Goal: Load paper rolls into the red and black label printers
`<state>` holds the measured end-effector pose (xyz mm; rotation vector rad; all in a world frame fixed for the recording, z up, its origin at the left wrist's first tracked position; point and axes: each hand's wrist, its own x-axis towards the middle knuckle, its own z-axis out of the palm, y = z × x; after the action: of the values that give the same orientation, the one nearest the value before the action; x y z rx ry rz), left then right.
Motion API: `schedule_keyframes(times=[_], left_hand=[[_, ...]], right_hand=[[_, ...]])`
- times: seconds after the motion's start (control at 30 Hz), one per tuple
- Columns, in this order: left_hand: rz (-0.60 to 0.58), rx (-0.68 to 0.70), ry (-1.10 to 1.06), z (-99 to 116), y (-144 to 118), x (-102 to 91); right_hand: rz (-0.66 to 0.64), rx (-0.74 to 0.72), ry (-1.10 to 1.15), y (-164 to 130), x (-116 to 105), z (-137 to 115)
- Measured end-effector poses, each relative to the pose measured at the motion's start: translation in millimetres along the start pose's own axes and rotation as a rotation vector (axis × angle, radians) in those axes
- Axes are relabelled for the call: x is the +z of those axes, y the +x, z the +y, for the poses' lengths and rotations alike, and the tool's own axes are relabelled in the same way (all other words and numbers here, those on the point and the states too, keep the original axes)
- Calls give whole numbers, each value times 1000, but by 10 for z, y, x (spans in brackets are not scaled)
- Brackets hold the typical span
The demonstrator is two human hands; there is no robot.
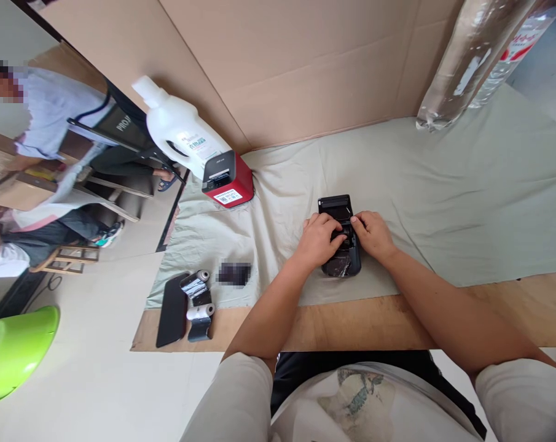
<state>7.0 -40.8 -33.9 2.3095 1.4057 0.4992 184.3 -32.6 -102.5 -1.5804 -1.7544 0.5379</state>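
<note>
Black plastic, the small label printer (340,236) lies lid-open on the pale green cloth (443,184), near the worktop's (351,325) front edge. Both hands press on its middle from either side: the left hand (318,238) and right hand (372,234) nearly meet, fingers curled into the open bay. Bare cloth spreads wide to the right. Left sit 1 red printer (227,179), 1 white jug (179,130), 2 paper rolls (200,294) and 1 black phone (172,310).

white jug (179,132) beside red printer (227,180) at cardboard wall | paper rolls (199,296) and black phone (172,309) on bench (351,325) edge | green basin (17,350) on floor | seated people at left
</note>
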Motion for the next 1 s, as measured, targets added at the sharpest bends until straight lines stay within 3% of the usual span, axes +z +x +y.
schedule_keyframes(times=[0.13, 0.2, 0.4, 0.63, 0.83, 1.0], left_hand=[[353, -54, -199, -135, -47, 56], [475, -94, -324, -216, -57, 61], [373, -83, -715, -284, -144, 57], [374, -134, -661, -302, -299, 201], [190, -216, -791, -400, -300, 374], [118, -188, -795, -390, -297, 343]], right_hand=[[36, 45, 132, -14, -7, -21], [46, 78, 274, -25, -8, -47], [50, 152, 525, -46, -56, -123], [-65, 123, 540, -66, -95, -149], [-199, -60, 358, -75, -66, -138], [-335, -28, 264, -50, -136, -151]])
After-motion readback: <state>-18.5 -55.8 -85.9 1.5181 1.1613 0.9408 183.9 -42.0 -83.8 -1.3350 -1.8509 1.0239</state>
